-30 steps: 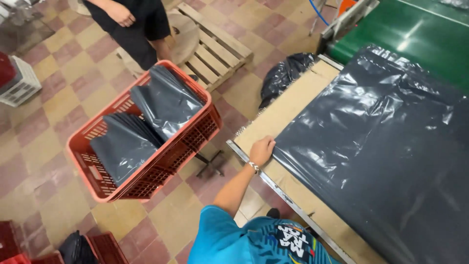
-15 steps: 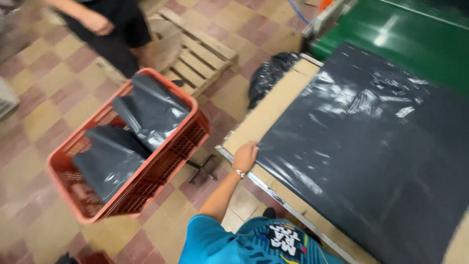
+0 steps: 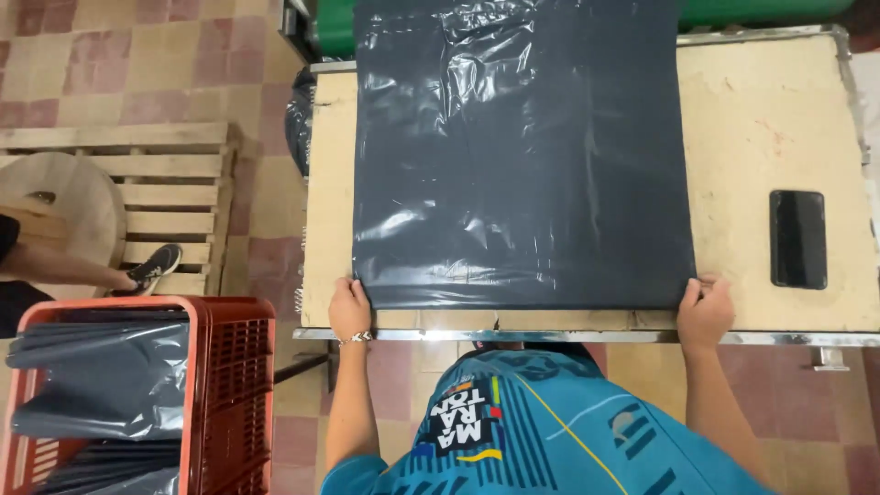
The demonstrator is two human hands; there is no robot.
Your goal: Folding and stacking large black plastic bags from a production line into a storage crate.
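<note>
- Person in a teal patterned shirt (image 3: 550, 431) stands at the near edge of the counter (image 3: 779, 137), seen from above.
- Left hand (image 3: 349, 310) sits on the near left corner of the dark plastic sheet (image 3: 522, 156), fingers curled down, pinching that corner; bracelet at the wrist.
- Right hand (image 3: 705, 312) sits on the near right corner of the same sheet, fingers closed over the sheet's edge.
- Sheet lies flat on the counter, near edge just inside the counter's metal-trimmed front, wrinkled and glossy, running away to the far edge.
- Black phone (image 3: 797, 238) lies face up on the counter right of the sheet, apart from it.
- Red crate (image 3: 225, 385) on the floor at the near left, holding folded grey plastic bags (image 3: 101, 376).
- Further left: wooden pallet (image 3: 174, 197), round wooden disc (image 3: 60, 206) on it, another person's leg and dark sneaker (image 3: 153, 267) resting there.
- Black bag (image 3: 300, 119) beside the counter's far left corner; green surface (image 3: 761, 11) beyond the counter.
</note>
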